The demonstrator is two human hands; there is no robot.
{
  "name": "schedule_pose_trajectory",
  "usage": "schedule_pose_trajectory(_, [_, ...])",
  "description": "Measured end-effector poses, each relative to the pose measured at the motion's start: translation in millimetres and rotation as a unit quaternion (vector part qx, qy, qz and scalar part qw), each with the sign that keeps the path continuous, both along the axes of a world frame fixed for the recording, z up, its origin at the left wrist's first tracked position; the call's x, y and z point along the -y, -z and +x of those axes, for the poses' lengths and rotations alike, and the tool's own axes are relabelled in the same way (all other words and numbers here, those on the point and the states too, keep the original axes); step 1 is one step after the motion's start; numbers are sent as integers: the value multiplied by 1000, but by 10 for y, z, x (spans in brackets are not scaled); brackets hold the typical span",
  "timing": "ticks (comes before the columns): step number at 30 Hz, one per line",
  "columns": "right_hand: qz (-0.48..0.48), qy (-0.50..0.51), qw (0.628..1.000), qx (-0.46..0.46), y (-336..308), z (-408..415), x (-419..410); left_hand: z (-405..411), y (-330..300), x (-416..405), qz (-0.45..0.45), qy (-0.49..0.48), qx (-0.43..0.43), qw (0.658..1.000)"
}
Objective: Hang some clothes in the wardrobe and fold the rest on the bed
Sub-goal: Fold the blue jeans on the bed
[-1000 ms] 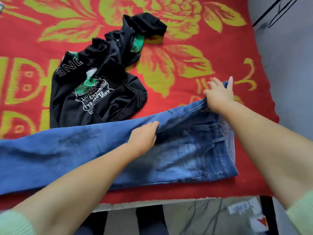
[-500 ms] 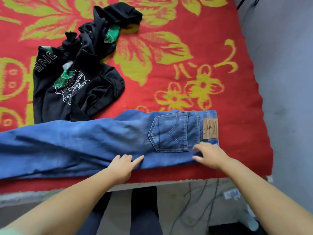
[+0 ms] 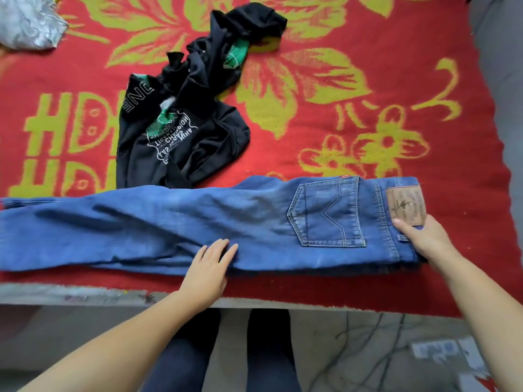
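Note:
Blue jeans (image 3: 175, 224) lie folded lengthwise along the near edge of the bed, legs running left, back pocket and leather patch up at the right. My left hand (image 3: 208, 270) rests flat on the near edge of the jeans around the thigh, fingers straight. At the waistband, my right hand (image 3: 421, 239) holds the end of the jeans, thumb on top beside the patch and fingers hidden underneath. A crumpled black sweatshirt (image 3: 184, 123) with white and green print lies behind the jeans.
The bed is covered by a red blanket (image 3: 339, 114) with yellow-green flowers. A grey-white cloth (image 3: 28, 21) sits at the far left corner. A grey wall (image 3: 506, 80) runs along the right. Floor and my dark trouser legs (image 3: 220, 357) are below the bed edge.
The jeans were folded in half lengthwise, so the back pocket now faces up. Both hands came back to the near edge; the right hand took hold of the waistband end.

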State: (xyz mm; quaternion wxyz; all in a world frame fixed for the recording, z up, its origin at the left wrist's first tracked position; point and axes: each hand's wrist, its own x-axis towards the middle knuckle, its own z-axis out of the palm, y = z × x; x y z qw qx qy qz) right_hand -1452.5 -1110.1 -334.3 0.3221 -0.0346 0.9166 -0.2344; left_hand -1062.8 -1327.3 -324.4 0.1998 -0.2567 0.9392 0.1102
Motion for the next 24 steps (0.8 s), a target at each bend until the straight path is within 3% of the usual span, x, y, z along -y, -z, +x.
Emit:
schedule_pose_trajectory(3, [121, 22, 991, -58, -52, 25, -119, 219, -19, 6, 23, -9, 29, 999])
schedule_pose_trajectory(5, [186, -16, 973, -134, -103, 225, 6, 353, -20, 92, 19, -75, 16, 997])
schedule_pose_trajectory(6, [170, -70, 965, -186, -143, 350, 126, 393, -28, 144, 11, -114, 10, 993])
schedule_pose_trajectory(8, [46, -230, 940, -247, -252, 736, 506, 514, -35, 296, -12, -179, 5, 984])
schedule_pose_trajectory(10, [-90, -407, 877, -239, -331, 1398, 918, 728, -35, 483, -31, -198, 25, 979])
schedule_pose_trajectory(12, [-149, -542, 789, -248, -299, 2069, 1264, 922, 21, 698, -58, -171, 50, 982])
schedule_pose_trajectory(13, [-133, -595, 755, -239, -239, 2354, 1408, 979, 40, 810, -70, -150, 60, 984])
schedule_pose_trajectory(16, [24, -644, 748, -155, 60, 2849, 1678, 1050, 146, 1107, -81, -76, 97, 989])
schedule_pose_trajectory(19, [136, -656, 730, -137, 161, 2921, 1831, 1189, 234, 1337, -69, -40, 113, 990])
schedule_pose_trajectory(24, [192, -710, 678, -27, 16, 2947, 1762, 1655, -17, 1469, -44, 145, -19, 988])
